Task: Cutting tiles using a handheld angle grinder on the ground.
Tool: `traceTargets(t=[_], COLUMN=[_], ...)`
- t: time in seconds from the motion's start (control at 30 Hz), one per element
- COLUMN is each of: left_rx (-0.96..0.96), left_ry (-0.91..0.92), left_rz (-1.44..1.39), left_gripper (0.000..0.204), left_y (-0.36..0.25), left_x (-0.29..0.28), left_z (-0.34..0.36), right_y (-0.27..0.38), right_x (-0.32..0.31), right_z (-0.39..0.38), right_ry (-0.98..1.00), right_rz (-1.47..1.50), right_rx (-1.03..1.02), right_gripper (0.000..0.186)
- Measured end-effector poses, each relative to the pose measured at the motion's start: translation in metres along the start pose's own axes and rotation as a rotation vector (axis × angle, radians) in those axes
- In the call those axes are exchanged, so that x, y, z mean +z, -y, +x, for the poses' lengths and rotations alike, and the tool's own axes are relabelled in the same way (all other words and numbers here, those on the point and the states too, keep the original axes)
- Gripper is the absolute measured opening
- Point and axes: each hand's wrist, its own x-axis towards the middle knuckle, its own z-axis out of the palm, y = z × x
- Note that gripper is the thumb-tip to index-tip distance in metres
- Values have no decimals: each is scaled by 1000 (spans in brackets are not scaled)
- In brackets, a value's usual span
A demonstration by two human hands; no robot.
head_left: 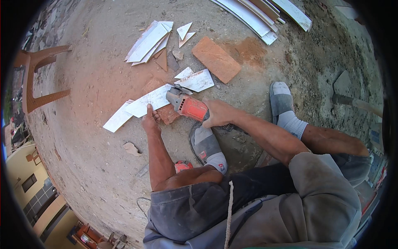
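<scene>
My right hand [216, 113] is wrapped round the rear of a red and grey angle grinder [194, 108]. The grinder's head rests at the right end of a white tile strip [145, 102]. With the thumb on top and the fingers curled below, my left hand [151, 119] grips the strip's near edge. A reddish brick [169, 114] lies partly hidden under the strip. Another white tile piece [117, 120] sticks out past the strip's left end. Beyond the grinder head lies a white offcut [198, 80]. The cutting disc is hard to make out.
A whole brick [216, 59] lies ahead, beside a stack of cut tiles [150, 42] and small triangular offcuts [184, 31]. Longer strips [248, 18] are piled at the far right. A brown plastic chair [31, 79] stands left. My sandalled feet [207, 145] flank the work.
</scene>
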Motion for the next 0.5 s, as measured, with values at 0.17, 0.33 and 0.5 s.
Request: traceTargets(t=[0.17,0.33,0.5], left_rx=[-9,-2,9], left_ry=[-3,-13,-13], left_rz=[-1,-2,8], left_gripper=[35,36,37], left_y=[-1,1,1], left_x=[3,-1,1], left_z=[-2,-1,-1], right_y=[7,9,-6], right_x=[-1,0,5], right_z=[12,11,-2], right_ry=[36,44,-9], right_rz=[3,14,14], right_rx=[55,60,4], right_gripper=[77,75,73])
